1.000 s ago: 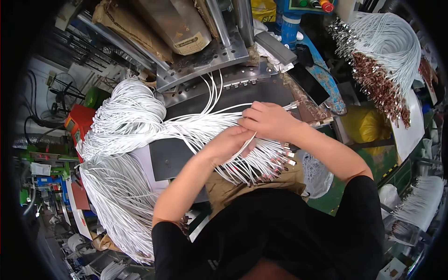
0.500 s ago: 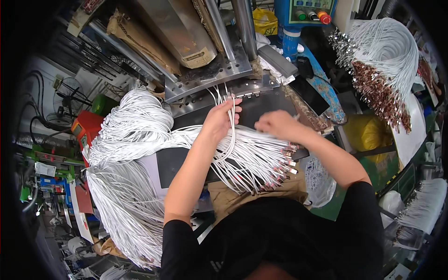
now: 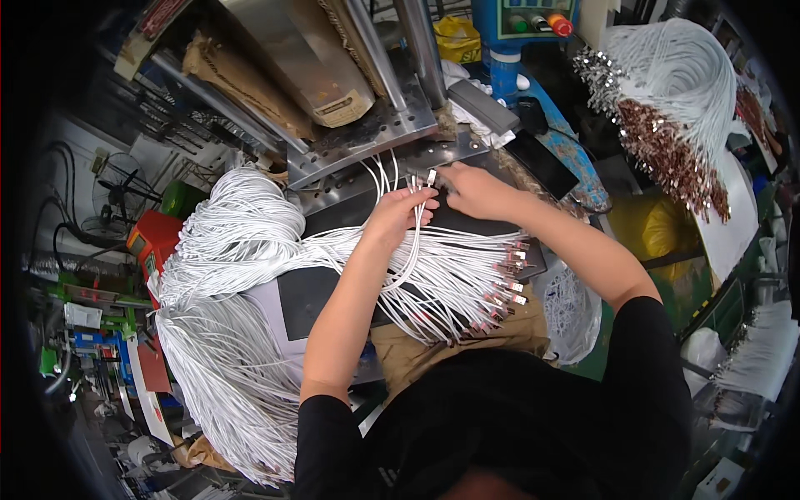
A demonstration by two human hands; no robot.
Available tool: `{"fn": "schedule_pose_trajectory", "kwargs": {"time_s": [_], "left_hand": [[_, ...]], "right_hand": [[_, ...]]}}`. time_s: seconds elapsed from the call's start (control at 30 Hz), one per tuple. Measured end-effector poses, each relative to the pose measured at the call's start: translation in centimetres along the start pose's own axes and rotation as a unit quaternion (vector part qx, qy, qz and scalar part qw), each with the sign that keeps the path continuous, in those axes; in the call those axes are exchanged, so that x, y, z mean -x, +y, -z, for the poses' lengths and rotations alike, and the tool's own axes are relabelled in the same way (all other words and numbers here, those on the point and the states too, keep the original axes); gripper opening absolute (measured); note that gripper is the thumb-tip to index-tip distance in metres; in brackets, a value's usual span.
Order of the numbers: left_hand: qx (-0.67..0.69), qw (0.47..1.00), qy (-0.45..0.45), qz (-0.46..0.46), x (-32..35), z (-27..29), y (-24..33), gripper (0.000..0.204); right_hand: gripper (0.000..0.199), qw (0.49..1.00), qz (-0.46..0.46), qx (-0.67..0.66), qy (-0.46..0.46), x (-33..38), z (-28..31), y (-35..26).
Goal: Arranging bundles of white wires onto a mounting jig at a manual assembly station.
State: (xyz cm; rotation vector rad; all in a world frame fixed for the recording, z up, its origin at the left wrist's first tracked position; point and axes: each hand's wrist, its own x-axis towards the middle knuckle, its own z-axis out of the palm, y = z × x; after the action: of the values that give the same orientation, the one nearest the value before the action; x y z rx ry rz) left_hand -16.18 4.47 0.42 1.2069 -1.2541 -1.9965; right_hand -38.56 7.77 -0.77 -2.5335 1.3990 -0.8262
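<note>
Left hand point(image 3: 398, 218) curled loosely over a few white cables point(image 3: 433, 267), fingers partly closed, pinching a couple of strands and lifting their ends up toward the metal press plate point(image 3: 375, 137). Right hand point(image 3: 471, 190) just to the right of that plate's front edge, fingers nearly closed around one cable's metal plug point(image 3: 431, 177), tip pointing at the plate. Looks like the feeding step: one connector being lined up at the fixture while the other hand keeps the next strands ready. Next move probably calls for a steady, straight push of the plug into its seat, without dragging neighbouring strands along.

Rest of the cable bunch fanned across the dark mat point(image 3: 317, 287) below the plate, plug ends point(image 3: 504, 287) lying down and right of it, over the lap. Big looped mass of white cable point(image 3: 233, 242) piled left of the plate and spilling down off the table. Another finished-looking bundle with coppery ends point(image 3: 667, 142) hanging well to the plate's right. Blue bottle point(image 3: 504, 71) and a black phone-like slab point(image 3: 546, 162) just right of the plate. Red box point(image 3: 150, 242) far left.

In the way: loose strands crossing right under both wrists, easy to snag.
</note>
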Motion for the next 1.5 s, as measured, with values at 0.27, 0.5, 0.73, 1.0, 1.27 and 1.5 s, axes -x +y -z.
{"fn": "schedule_pose_trajectory", "kwargs": {"time_s": [0.27, 0.5, 0.73, 1.0, 1.27, 1.5], "left_hand": [[-0.094, 0.995, -0.015, 0.032, -0.2, -2.3, 0.5, 0.023], [-0.105, 0.993, -0.016, 0.043, -0.8, -1.9, 0.4, 0.021], [-0.093, 0.995, -0.021, 0.032, -0.5, -2.2, 0.6, 0.019], [-0.017, 1.000, -0.013, 0.015, -0.4, -0.9, 0.6, 0.025], [-0.043, 0.996, -0.048, 0.059, -0.8, -1.6, 0.6, 0.023], [-0.002, 1.000, 0.008, 0.020, -0.4, -1.1, 0.1, 0.021]], "right_hand": [[0.039, 0.776, -0.402, -0.483, -0.054, -1.2, 0.3, 1.7], [0.039, 0.836, -0.365, -0.408, 0.038, -0.3, -1.0, 1.1], [0.039, 0.887, -0.334, -0.313, 0.061, -0.4, -1.5, 0.0], [0.040, 0.862, -0.317, -0.393, 0.035, -0.2, -0.7, 2.3], [0.044, 0.876, -0.257, -0.408, 0.009, 0.4, -2.3, 2.6], [0.039, 0.839, -0.271, -0.471, -0.025, 0.3, 0.5, 2.4]]}}
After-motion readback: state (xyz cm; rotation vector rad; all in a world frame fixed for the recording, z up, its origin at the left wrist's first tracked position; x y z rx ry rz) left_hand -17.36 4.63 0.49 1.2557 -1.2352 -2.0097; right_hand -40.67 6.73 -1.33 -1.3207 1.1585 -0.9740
